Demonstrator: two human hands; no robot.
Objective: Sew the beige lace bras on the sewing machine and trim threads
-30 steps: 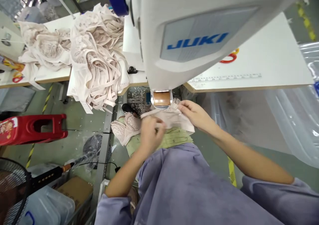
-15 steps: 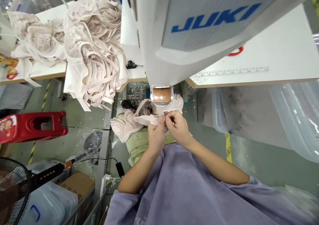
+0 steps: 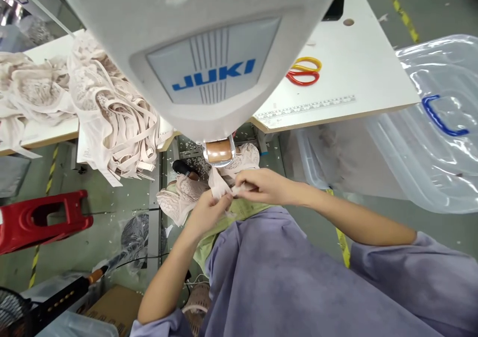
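Observation:
A pale beige lace bra (image 3: pixel 185 191) hangs beneath the head of a white sewing machine (image 3: pixel 224 118), its cups spread to either side over my lap. My left hand (image 3: pixel 209 211) pinches a band of its fabric between thumb and fingers. Just to the right, my right hand (image 3: pixel 263 186) grips another part of the same bra, fingers closed. A short stretch of pale cloth runs between both hands. The exact edge held is partly hidden by my fingers. Above them sits the machine's brown, metal-rimmed part (image 3: pixel 219 151).
Piled beige bras (image 3: pixel 112 123) with dangling straps cover the left table. Scissors (image 3: pixel 304 71) and a clear ruler (image 3: pixel 306 108) lie on the white tabletop (image 3: pixel 358 68). A clear plastic bin (image 3: pixel 433 153) stands at right, a red stool (image 3: pixel 45 220) and a fan (image 3: pixel 15 307) at left.
My view has turned rightward, bringing the scissors into full sight. My hands have moved slightly apart and lower, with the bra still held; the right forearm now reaches in more from the side.

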